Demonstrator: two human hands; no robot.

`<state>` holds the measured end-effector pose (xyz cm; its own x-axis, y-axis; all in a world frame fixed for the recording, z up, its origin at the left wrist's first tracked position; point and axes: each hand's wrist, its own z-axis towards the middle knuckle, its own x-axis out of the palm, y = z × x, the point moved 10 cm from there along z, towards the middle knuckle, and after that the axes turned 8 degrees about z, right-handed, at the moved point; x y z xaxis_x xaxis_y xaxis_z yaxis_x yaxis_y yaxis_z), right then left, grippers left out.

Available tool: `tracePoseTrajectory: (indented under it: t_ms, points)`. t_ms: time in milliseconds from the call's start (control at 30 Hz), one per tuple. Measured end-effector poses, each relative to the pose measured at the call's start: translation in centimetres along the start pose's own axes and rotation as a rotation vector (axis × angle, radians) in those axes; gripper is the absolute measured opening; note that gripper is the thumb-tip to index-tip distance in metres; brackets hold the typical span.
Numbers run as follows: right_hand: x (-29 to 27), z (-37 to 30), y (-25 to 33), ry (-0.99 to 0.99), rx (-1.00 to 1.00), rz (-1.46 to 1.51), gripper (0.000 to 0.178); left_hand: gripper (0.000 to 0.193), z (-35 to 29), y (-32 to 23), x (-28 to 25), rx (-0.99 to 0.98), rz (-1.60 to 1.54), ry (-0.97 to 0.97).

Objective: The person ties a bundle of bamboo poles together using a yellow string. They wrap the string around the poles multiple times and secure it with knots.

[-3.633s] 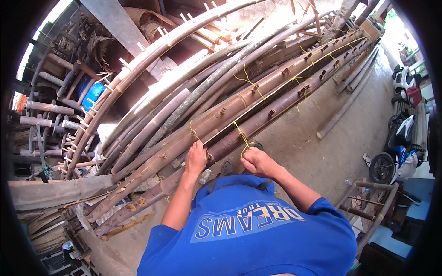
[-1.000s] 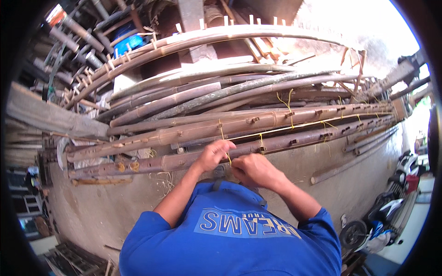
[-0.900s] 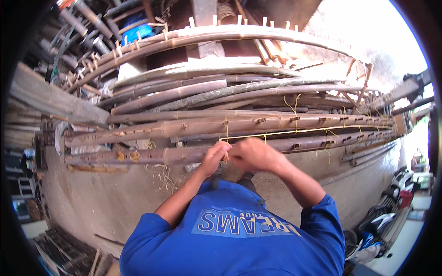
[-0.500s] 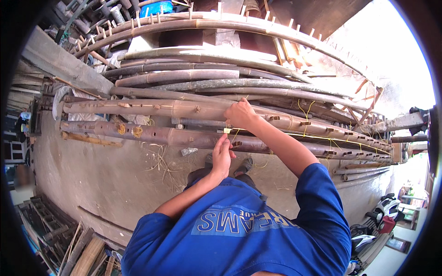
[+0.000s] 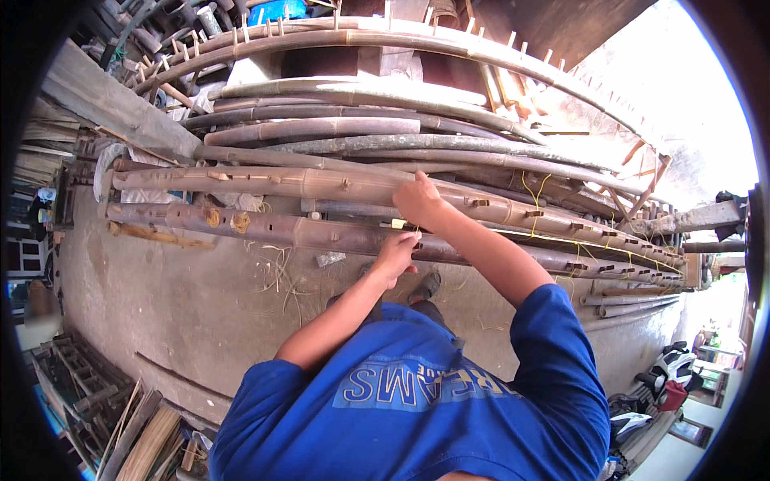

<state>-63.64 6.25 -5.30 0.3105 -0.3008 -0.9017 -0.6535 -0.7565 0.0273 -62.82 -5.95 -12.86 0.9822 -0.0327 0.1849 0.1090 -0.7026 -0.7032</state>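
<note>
Two long bamboo poles run side by side in front of me, the near pole and the far pole, with slots and short pegs along them. My left hand is at the near pole. Its thumb and fingers pinch a thin pale strand. Just above those fingertips a small yellow piece shows in the gap between the poles. My right hand is closed at the far pole, knuckles up. Whatever lies in its fingers is hidden. Thin yellow cord loops over the poles to the right.
Several more bamboo poles lie stacked beyond, behind them a curved rail with upright pegs. Loose fibre strips lie on the concrete floor. Wood pieces fill the lower left; parked motorbikes stand at the right.
My left hand has moved slightly right and closer to the right hand's wrist, and its fingertips have left the yellow piece. My right hand has barely moved, staying closed at the far pole.
</note>
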Motion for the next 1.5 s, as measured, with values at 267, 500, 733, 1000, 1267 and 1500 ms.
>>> tracePoseTrajectory:
  t_ms: [267,500,733,1000,1267,1500]
  points:
    - [-1.6,-8.0,-2.6,-0.105,0.106,0.247,0.019,0.008,-2.8,-1.2,0.9,-0.107,-0.579,-0.044]
    - [1.4,-12.1,-6.3,-0.429,0.18,0.907,0.022,0.04,-1.6,-4.0,1.6,0.245,-0.169,0.125]
    - [2.8,-14.0,-6.7,-0.497,0.145,1.188,0.024,0.022,-0.7,-8.1,1.2,0.444,0.61,-0.057]
    - [7.2,-12.7,-4.5,-0.352,0.28,1.44,0.04,0.008,-11.8,-11.3,7.6,1.053,0.871,0.148]
    - [7.5,-16.5,-2.7,-0.258,0.195,1.504,0.042,0.031,-6.8,-13.5,3.7,0.999,1.024,-0.111]
    - [3.0,-18.7,-4.6,-0.707,0.127,1.422,0.033,0.028,2.6,-9.1,1.2,0.804,1.247,0.028]
